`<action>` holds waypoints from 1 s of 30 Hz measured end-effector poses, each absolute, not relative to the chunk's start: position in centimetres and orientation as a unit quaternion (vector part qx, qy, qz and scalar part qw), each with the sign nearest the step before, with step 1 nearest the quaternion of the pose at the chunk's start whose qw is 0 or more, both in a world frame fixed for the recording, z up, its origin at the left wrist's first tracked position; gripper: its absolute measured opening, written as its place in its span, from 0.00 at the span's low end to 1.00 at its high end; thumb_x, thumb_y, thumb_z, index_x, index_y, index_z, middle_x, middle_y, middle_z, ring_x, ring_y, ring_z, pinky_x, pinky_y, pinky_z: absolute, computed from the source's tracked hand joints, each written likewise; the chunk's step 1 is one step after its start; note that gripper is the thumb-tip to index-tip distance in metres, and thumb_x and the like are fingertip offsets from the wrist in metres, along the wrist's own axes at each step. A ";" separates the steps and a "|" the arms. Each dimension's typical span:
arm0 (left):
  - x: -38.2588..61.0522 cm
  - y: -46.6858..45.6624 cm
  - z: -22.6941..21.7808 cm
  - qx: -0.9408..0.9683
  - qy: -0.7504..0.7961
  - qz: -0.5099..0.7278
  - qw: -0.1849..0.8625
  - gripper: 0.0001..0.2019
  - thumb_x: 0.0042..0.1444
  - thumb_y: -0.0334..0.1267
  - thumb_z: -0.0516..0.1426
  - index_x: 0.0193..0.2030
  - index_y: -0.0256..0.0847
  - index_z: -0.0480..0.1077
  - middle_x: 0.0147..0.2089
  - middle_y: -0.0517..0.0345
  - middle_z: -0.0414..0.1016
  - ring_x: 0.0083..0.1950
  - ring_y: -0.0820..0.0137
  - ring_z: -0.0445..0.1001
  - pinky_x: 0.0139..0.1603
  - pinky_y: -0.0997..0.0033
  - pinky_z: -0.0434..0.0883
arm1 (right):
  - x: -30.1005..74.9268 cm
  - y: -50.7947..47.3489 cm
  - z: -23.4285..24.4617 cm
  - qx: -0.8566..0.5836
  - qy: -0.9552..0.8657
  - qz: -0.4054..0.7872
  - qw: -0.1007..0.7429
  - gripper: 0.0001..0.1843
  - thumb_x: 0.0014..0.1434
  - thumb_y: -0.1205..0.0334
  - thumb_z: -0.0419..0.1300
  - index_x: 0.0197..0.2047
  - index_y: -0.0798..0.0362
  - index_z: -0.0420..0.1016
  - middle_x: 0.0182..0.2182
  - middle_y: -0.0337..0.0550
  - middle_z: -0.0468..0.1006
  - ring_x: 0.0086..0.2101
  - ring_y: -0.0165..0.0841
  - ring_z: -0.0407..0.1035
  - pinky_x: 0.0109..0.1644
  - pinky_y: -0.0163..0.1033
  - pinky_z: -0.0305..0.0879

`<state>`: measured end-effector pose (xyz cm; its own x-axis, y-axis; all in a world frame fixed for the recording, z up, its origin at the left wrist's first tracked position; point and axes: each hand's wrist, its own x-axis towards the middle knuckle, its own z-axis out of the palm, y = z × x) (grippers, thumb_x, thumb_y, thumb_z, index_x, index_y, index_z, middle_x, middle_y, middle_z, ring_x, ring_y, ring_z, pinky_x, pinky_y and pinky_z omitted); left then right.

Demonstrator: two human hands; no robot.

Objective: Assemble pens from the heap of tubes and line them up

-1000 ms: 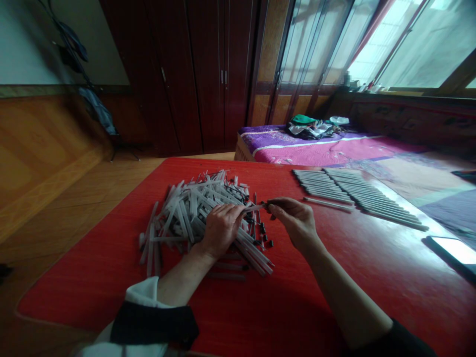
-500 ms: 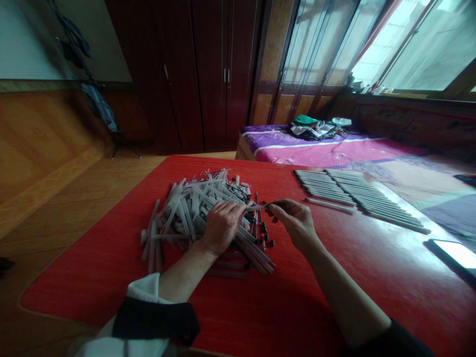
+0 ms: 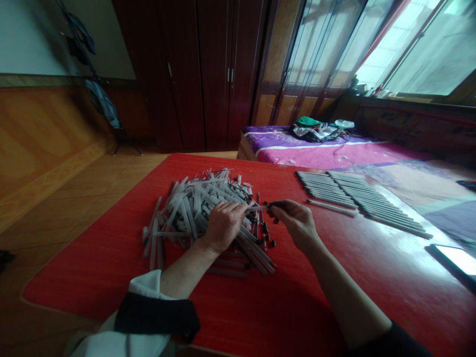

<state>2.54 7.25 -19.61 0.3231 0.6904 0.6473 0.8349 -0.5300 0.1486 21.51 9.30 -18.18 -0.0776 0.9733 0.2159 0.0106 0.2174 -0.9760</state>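
Observation:
Between my hands a clear plastic tube (image 3: 256, 208) lies level above the table. My left hand (image 3: 225, 225) is closed around its left part, back of the hand up. At the tube's right end my right hand (image 3: 292, 218) pinches with thumb and fingertips; a small dark piece seems to be there, too small to make out. Beneath and behind my left hand spreads a heap of whitish plastic tubes (image 3: 193, 198). Several small black caps (image 3: 268, 237) lie loose just right of the heap, below the held tube.
Two rows of capped tubes (image 3: 375, 203) lie on the right of the red table (image 3: 111, 258), with one single tube (image 3: 330, 207) before them. A phone (image 3: 455, 260) rests at the right edge. Behind stand a bed (image 3: 305, 153) and a dark wardrobe (image 3: 211, 74).
The view has shifted very slightly. Both hands keep their places on the tube, with no clear change in grip.

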 end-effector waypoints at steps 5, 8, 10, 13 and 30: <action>2.5 7.3 -19.6 -0.805 -0.477 -0.335 0.108 0.05 0.56 0.29 0.54 0.39 0.38 0.70 0.33 0.56 0.75 0.36 0.66 0.73 0.39 0.65 0.66 | 21.5 9.4 -18.3 -0.419 -0.572 0.470 0.525 0.09 0.45 0.59 0.65 0.30 0.56 0.76 0.22 0.42 0.76 0.23 0.30 0.68 0.23 0.35 0.63; 2.6 7.3 -19.6 -0.805 -0.480 -0.337 0.094 0.05 0.56 0.30 0.55 0.39 0.39 0.70 0.33 0.56 0.75 0.36 0.66 0.73 0.39 0.66 0.67 | 21.6 9.4 -18.2 -0.410 -0.582 0.466 0.525 0.09 0.45 0.59 0.65 0.29 0.56 0.76 0.22 0.42 0.76 0.23 0.29 0.68 0.24 0.35 0.64; 2.6 7.3 -19.5 -0.807 -0.476 -0.338 0.083 0.06 0.56 0.30 0.55 0.40 0.39 0.70 0.33 0.57 0.75 0.36 0.67 0.73 0.39 0.67 0.67 | 21.7 9.4 -18.1 -0.404 -0.589 0.462 0.525 0.09 0.45 0.60 0.65 0.29 0.56 0.76 0.22 0.42 0.76 0.23 0.29 0.68 0.24 0.35 0.65; 2.7 7.2 -19.4 -0.811 -0.471 -0.338 0.075 0.09 0.56 0.30 0.55 0.43 0.39 0.70 0.33 0.58 0.75 0.36 0.68 0.73 0.39 0.67 0.67 | 21.8 9.4 -18.1 -0.398 -0.590 0.462 0.529 0.08 0.45 0.61 0.64 0.29 0.56 0.77 0.22 0.42 0.76 0.24 0.29 0.68 0.25 0.35 0.65; 2.9 7.2 -19.4 -0.824 -0.450 -0.339 0.066 0.09 0.59 0.31 0.51 0.46 0.37 0.68 0.38 0.55 0.76 0.39 0.66 0.74 0.40 0.65 0.68 | 20.6 8.7 -17.9 -0.386 -0.568 0.472 0.553 0.08 0.44 0.62 0.65 0.30 0.56 0.76 0.23 0.40 0.77 0.22 0.27 0.68 0.26 0.34 0.66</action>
